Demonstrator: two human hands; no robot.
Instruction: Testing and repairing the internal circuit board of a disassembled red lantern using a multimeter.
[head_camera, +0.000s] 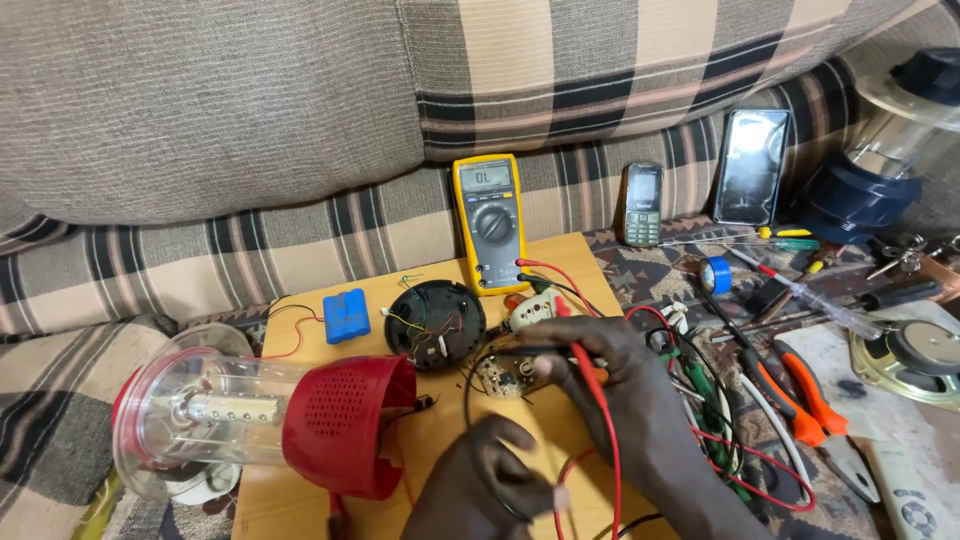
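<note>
Pinching a red probe (590, 375), the right hand (610, 370) touches a circuit board (500, 375).

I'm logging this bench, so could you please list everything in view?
Multimeter: one, yellow, board's back edge.
Battery pack: one, blue, on board.
Lantern: one, red and clear, lying left.
Round base: one, black, mid-board.
Circuit board: one, small, by right hand.
Phones: two, against sofa.
Tape roll: one, blue, right.
Pliers: one, orange-handled, right.
Speaker: one, far right.
Left hand: bottom centre, probe unclear.
Right hand: holds red probe.
</note>
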